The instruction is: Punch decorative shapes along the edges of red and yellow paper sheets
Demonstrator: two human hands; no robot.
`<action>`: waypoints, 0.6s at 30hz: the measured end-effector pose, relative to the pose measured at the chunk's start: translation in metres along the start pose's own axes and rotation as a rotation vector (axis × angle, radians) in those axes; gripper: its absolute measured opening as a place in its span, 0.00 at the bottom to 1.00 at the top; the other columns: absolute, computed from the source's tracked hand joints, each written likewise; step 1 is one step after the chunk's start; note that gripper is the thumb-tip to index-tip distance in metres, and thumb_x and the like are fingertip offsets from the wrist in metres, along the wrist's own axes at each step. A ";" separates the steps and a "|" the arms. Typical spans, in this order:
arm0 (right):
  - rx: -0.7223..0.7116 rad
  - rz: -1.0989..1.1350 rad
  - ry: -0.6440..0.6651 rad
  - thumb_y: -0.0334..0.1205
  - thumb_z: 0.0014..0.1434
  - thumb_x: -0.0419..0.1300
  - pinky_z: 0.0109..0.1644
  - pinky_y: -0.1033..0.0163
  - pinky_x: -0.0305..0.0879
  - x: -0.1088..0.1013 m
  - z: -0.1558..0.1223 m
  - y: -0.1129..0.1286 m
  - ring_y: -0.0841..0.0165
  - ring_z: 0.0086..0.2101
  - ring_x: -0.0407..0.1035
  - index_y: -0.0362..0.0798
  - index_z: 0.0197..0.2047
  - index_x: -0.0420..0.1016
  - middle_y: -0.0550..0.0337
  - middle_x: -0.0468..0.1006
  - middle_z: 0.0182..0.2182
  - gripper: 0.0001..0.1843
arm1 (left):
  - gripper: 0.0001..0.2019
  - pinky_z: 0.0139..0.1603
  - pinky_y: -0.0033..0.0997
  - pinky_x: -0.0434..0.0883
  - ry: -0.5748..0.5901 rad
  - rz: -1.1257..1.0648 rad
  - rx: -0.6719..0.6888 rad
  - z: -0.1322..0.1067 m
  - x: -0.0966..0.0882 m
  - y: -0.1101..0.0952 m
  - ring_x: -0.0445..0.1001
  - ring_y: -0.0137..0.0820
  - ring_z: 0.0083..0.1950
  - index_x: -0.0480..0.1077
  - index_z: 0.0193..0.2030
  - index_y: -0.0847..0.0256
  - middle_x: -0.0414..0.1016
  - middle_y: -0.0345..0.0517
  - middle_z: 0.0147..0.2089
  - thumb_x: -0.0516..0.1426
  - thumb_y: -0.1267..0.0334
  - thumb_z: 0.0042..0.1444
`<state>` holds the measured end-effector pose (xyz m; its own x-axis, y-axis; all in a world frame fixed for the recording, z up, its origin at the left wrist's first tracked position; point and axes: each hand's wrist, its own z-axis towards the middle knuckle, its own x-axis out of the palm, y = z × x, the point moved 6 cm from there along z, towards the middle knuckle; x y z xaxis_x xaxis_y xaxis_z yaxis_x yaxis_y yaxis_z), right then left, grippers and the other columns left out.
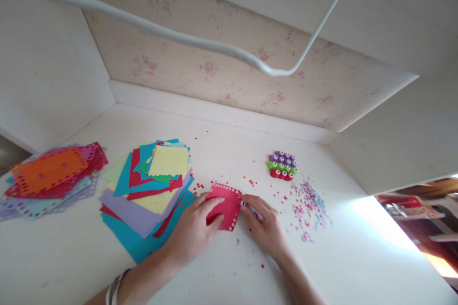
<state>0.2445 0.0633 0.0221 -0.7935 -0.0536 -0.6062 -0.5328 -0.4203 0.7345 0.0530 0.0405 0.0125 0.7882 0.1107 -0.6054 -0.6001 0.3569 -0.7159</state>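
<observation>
A small red paper square (226, 202) with punched holes along its edges lies on the white desk (222, 271). My left hand (195, 229) grips its left side, fingers over the paper. My right hand (263, 221) presses down on a small paper punch (244, 204) at the square's right edge; most of the punch is hidden under the fingers. Both hands rest on the desk near its front middle.
A loose pile of coloured paper sheets (150, 186) lies left of my hands. Further left is a stack of punched sheets (50, 174). A cluster of purple, green and red punches (282, 165) stands behind. Confetti bits (309, 207) lie scattered to the right. A white cable (171, 33) hangs overhead.
</observation>
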 end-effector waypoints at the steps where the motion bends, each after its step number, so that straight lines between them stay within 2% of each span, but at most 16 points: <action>1: 0.001 -0.005 -0.003 0.42 0.66 0.57 0.51 0.54 0.73 -0.001 0.000 -0.001 0.60 0.46 0.74 0.53 0.48 0.78 0.53 0.79 0.47 0.11 | 0.14 0.54 0.43 0.75 -0.001 0.000 -0.009 0.000 0.000 0.001 0.77 0.39 0.51 0.73 0.52 0.59 0.78 0.51 0.50 0.59 0.65 0.59; 7: 0.061 -0.038 -0.085 0.43 0.66 0.57 0.51 0.53 0.72 -0.012 0.001 -0.009 0.59 0.46 0.74 0.53 0.46 0.79 0.53 0.79 0.46 0.11 | 0.15 0.55 0.44 0.75 -0.024 -0.022 -0.071 0.003 -0.004 0.007 0.77 0.39 0.52 0.73 0.53 0.58 0.78 0.50 0.51 0.59 0.65 0.58; 18: 0.017 0.008 -0.041 0.40 0.66 0.58 0.54 0.55 0.70 -0.004 -0.001 -0.006 0.61 0.48 0.73 0.54 0.48 0.78 0.56 0.79 0.48 0.10 | 0.15 0.56 0.41 0.74 0.013 -0.054 -0.057 0.002 -0.003 0.004 0.77 0.38 0.52 0.72 0.53 0.58 0.78 0.49 0.51 0.59 0.65 0.59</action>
<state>0.2515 0.0652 0.0200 -0.8092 -0.0194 -0.5872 -0.5308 -0.4042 0.7449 0.0490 0.0434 0.0122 0.8182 0.0804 -0.5693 -0.5635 0.3085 -0.7663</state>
